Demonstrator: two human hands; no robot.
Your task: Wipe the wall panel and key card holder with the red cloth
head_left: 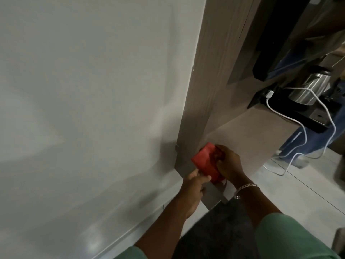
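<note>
A folded red cloth (205, 161) is held low in front of me, near the corner where the pale wall (84, 100) meets a wood-grain panel (203, 86). My right hand (228, 163) grips the cloth's right side, with a chain bracelet on its wrist. My left hand (194, 186) pinches the cloth's lower left edge between thumb and fingers. No key card holder can be made out in this view.
A wooden shelf (261, 124) juts out on the right and carries a black tray (302, 113) with a steel kettle (309, 88). A white charger cable (302, 146) hangs from it to the tiled floor (280, 187). A dark screen (291, 34) is mounted above.
</note>
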